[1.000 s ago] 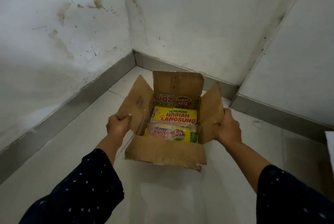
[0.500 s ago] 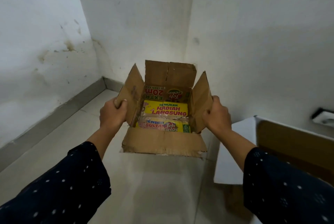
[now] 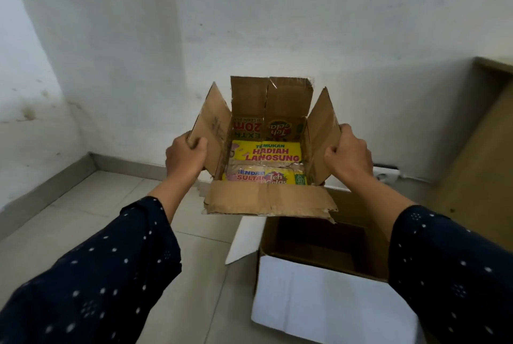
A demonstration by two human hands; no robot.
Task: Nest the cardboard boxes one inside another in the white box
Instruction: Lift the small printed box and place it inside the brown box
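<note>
A brown cardboard box [image 3: 266, 200] with its flaps up hangs in the air, yellow and red printed panels showing on its inside bottom. My left hand [image 3: 186, 156] grips its left flap and my right hand [image 3: 349, 155] grips its right flap. Below it and to the right, the white box [image 3: 327, 304] stands open on the floor, brown inside, with one white flap spread to the left. The held box hovers over the white box's far left part. My right sleeve hides the white box's right side.
White walls meet in a corner at the far left, with a grey skirting along the tiled floor [image 3: 91, 227]. A large brown cardboard panel [image 3: 477, 154] leans at the right. A wall socket [image 3: 387, 174] sits low behind my right hand.
Both hands have carried the brown box to the right, from the wall corner to above the white box, which has come fully into view. The grips on the flaps are unchanged.
</note>
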